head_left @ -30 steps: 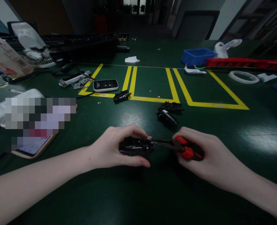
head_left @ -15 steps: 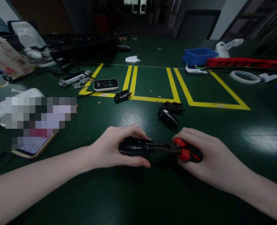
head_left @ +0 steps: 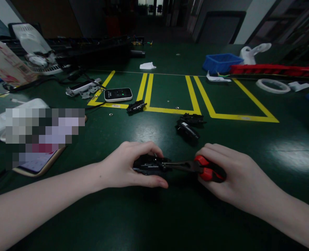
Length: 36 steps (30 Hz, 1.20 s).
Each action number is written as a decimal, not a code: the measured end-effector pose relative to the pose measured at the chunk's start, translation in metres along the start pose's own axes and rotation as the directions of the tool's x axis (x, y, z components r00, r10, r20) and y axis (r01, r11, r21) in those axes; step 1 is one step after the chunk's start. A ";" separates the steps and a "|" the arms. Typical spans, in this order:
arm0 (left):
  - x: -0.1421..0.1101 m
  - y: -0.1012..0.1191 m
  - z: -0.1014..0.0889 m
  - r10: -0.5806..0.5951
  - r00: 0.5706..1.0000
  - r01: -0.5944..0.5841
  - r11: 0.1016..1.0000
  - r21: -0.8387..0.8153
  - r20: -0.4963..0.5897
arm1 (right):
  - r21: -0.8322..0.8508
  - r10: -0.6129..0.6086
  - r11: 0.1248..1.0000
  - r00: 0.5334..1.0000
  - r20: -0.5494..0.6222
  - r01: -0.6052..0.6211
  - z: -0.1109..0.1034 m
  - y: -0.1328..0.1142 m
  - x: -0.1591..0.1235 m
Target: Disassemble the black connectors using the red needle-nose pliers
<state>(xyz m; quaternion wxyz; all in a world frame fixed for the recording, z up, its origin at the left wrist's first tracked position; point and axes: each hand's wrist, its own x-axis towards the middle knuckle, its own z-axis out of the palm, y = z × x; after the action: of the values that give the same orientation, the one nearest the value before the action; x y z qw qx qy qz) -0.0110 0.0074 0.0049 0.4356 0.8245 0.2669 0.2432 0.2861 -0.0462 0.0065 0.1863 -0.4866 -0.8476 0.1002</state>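
My left hand [head_left: 137, 164] is closed round a glossy black plastic part [head_left: 149, 165], thumb on the near side and fingers over the far side. My right hand [head_left: 230, 174] grips long-nose pliers [head_left: 188, 166] by their red and black handles. The jaws point left and meet the right end of the black part; whether they pinch something there is too dark to tell. Beyond my hands lie two similar black parts [head_left: 188, 130], close together. Another black part [head_left: 136, 106] lies by the yellow tape.
Yellow tape [head_left: 170, 111] marks several boxes on the green table. A phone [head_left: 39, 164] lies at left, with a black-and-white device [head_left: 118, 94] farther back. At the back right are a blue bin [head_left: 222, 63], a red strip [head_left: 274, 70] and a tape roll [head_left: 273, 86].
The black part has tilted slightly in my left hand, showing more of its uneven top. My right hand and the pliers have shifted a little to the right.
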 end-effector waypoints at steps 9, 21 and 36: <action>0.001 -0.008 0.001 0.008 0.998 -0.017 0.987 0.159 0.054 | -0.200 -0.144 0.972 0.984 -0.105 0.121 0.003 0.014 -0.004; -0.002 -0.012 0.007 0.129 0.991 -0.112 0.942 0.317 -0.033 | 0.039 0.023 0.999 0.997 0.067 -0.026 0.001 0.004 -0.001; -0.003 -0.013 0.004 0.118 0.993 -0.115 0.974 0.193 -0.008 | 0.157 0.169 0.967 0.966 0.195 -0.201 -0.007 -0.009 0.004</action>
<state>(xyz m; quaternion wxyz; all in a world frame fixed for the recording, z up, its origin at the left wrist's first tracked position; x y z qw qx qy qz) -0.0133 0.0096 -0.0082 0.3361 0.8747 0.2446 0.2492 0.2802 -0.0475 0.0174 0.1409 -0.5346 -0.7995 0.2349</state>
